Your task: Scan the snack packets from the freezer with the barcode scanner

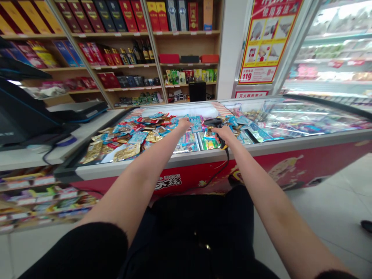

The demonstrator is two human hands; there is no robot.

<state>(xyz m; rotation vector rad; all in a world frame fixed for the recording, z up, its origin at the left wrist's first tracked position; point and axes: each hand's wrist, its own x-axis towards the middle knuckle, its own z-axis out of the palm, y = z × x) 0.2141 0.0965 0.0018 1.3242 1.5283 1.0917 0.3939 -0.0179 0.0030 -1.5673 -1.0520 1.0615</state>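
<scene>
My right hand [224, 134] grips a black and yellow handheld barcode scanner [213, 124], whose black cord [226, 155] hangs down over the front of the chest freezer. My left hand [183, 124] is just left of the scanner and pinches a small blue packet [197, 125], holding it up close to the scanner head. Beneath both hands lies the chest freezer [162, 159], with its glass top slid open. Many foil snack packets [124, 135] in blue, gold and red are heaped in its left part, and boxed ice treats lie under my hands.
Wooden shelves of boxed bottles [116, 50] stand behind the freezer. A counter with a dark monitor [17, 116] is at the left, and a lit display fridge [325, 58] is at the right. A dark shoe [366, 226] shows on the tiled floor at the right edge.
</scene>
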